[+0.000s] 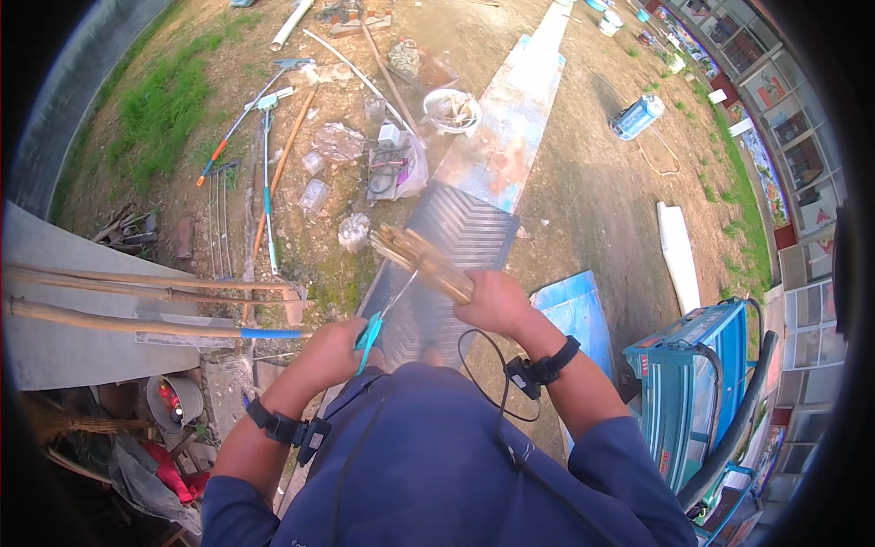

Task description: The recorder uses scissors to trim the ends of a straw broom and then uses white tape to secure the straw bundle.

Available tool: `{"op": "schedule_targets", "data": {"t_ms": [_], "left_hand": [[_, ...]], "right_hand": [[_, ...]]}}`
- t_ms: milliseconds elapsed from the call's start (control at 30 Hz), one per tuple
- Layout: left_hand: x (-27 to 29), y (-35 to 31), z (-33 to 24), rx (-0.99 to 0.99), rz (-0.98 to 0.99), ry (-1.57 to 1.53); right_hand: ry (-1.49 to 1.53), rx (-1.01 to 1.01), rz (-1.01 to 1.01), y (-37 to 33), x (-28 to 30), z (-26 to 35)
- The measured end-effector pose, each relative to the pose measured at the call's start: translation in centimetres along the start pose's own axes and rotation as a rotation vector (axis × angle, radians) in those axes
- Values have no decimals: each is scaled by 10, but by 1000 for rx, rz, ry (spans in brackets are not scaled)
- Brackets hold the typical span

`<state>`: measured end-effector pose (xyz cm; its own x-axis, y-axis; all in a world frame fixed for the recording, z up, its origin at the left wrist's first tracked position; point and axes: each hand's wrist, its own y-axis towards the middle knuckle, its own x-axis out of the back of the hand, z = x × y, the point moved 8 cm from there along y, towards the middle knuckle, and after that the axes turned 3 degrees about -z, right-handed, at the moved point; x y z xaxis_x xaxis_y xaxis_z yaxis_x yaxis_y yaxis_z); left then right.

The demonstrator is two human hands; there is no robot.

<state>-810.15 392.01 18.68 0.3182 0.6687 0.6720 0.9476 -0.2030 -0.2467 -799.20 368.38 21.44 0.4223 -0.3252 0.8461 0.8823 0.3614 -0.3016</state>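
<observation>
My left hand [330, 352] is closed around the teal handles of a pair of scissors [369, 341]. Their thin metal blades slant up and right, with the tips next to a bundle of light brown wooden sticks [421, 259]. I cannot tell whether the blades touch it. My right hand [495, 304] grips the bundle by its near right end, and its ragged far end points up and left. Below both hands lies a dark ribbed mat [456, 232]. A black band with a small device sits on each wrist, and a black cable loops by the right one.
Long wooden poles [155, 319] jut in from the left. Ahead are a white bucket [452, 111], plastic bags and long-handled tools on dirt. A blue panel [576, 319] and a blue-green cart [679, 401] stand to the right. A pail [175, 402] sits low at left.
</observation>
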Motion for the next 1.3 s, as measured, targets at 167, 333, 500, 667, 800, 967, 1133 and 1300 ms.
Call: {"op": "schedule_targets", "data": {"t_ms": [167, 333, 500, 667, 800, 967, 1133, 1300], "left_hand": [[6, -6, -8, -21, -31, -35], [7, -9, -5, 0, -77, -89], [6, -8, 0, -26, -101, -34], [6, -11, 3, -55, -131, -37], [3, -15, 1, 21, -52, -46], [-3, -19, 0, 49, 13, -116], [-9, -20, 10, 104, 126, -234], [-9, -20, 18, 7, 8, -208]], "right_hand": [[14, 5, -2, 0, -2, -1], [57, -24, 129, 0, -5, 1], [188, -15, 174, 0, -13, -4], [444, -58, 252, -4, -14, -6], [472, -84, 277, -4, -14, -11], [429, -7, 283, -6, -12, -5], [437, 2, 246, -10, -8, -3], [518, -57, 273, -10, -17, -13]]}}
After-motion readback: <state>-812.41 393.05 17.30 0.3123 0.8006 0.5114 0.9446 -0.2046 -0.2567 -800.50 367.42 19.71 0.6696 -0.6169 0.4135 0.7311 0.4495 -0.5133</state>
